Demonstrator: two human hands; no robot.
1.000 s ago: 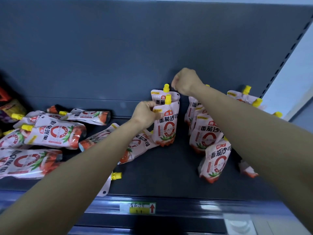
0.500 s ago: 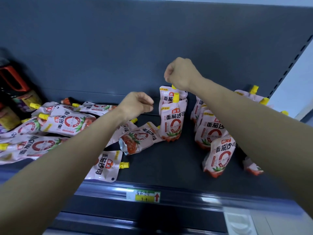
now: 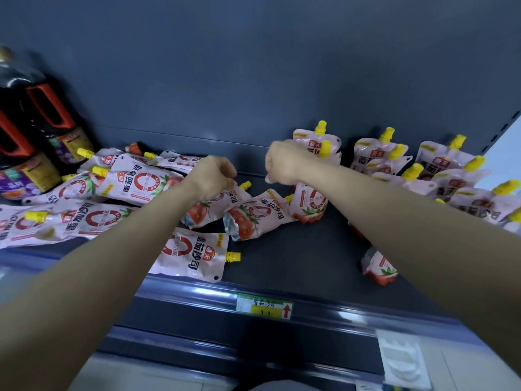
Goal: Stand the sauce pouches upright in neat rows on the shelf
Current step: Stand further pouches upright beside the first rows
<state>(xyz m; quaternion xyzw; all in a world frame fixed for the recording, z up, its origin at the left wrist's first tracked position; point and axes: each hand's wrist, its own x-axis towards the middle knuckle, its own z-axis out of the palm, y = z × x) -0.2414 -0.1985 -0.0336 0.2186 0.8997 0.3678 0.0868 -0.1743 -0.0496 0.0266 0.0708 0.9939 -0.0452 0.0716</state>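
On the dark shelf (image 3: 296, 249), just behind the price label (image 3: 265, 307), the front upright pouch (image 3: 310, 204) stands on its base with a rear upright pouch (image 3: 310, 136) close behind it. The right hand (image 3: 284, 162) is a closed fist at the top left corner of the front upright pouch, and a pale edge shows under the fist, so it appears to pinch that corner. Behind the label and a little to its left, the left hand (image 3: 217, 176) hovers with fingers curled down over two flat pouches (image 3: 255, 215). Only its back shows, so I cannot tell whether it grips or touches anything. Just left of the label, one flat pouch (image 3: 191, 253) lies at the shelf's front lip with its yellow cap pointing right. Far left of the label, a heap of flat pouches (image 3: 132, 184) lies beside dark bottles (image 3: 42, 122). Behind and right of the label, a cluster of standing pouches (image 3: 439, 170) crowds together, partly hidden by the right forearm.
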